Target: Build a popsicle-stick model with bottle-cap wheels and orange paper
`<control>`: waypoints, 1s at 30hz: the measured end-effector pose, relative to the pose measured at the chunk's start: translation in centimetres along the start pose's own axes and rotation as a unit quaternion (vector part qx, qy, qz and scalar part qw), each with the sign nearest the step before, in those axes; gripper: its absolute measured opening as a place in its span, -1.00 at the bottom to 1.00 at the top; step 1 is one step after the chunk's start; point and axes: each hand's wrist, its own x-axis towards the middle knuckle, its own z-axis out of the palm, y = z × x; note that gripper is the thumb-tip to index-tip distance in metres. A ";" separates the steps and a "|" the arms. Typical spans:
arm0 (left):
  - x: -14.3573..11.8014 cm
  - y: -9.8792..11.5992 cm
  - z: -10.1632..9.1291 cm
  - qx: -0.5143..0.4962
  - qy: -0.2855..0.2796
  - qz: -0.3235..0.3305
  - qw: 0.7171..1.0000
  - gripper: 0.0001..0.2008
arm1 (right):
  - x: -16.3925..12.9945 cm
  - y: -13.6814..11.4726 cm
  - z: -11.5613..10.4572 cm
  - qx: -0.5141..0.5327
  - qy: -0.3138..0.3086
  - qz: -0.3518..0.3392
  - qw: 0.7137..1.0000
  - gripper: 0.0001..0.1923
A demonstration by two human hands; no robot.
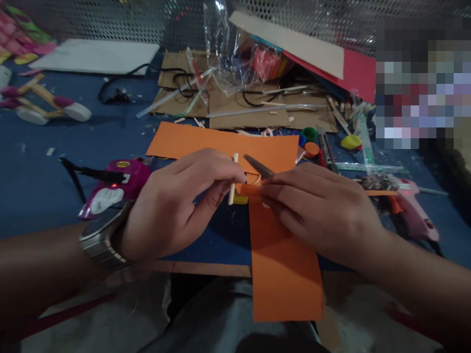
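Note:
My left hand (pixel 184 196), with a metal watch (pixel 106 235) at the wrist, has its thumb and fingers closed on a short pale wooden stick (pixel 231 186). A narrow orange paper strip (pixel 250 189) runs from beside the stick to my right hand (pixel 320 206), whose fingertips pinch it. The dark pointed blades of scissors (pixel 257 165) show just beyond the right fingers. Their handles are hidden, so I cannot tell whether that hand touches them. One orange paper sheet (pixel 221 142) lies crosswise behind the hands; another orange sheet (pixel 287 284) hangs over the table's front edge.
A purple device with a cable (pixel 121 189) sits left; a pink glue gun (pixel 415 206) lies right. Behind are cardboard (pixel 235 105), coloured bottle caps (pixel 310 134), a cutter knife (pixel 326 147) and clear plastic wrapping (pixel 224 59). A wheeled stick frame (pixel 44 100) stands far left.

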 end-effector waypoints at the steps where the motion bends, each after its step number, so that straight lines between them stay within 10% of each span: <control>1: 0.0 0.0 0.0 -0.002 0.001 0.002 1.000 -0.75 | 0.0 0.0 -0.1 -0.003 -0.002 -0.006 1.000 -0.86; 30: 0.1 0.1 -0.2 0.014 -0.005 0.005 1.000 -0.78 | -0.2 -0.3 1.6 0.011 -0.007 -0.050 0.999 -0.79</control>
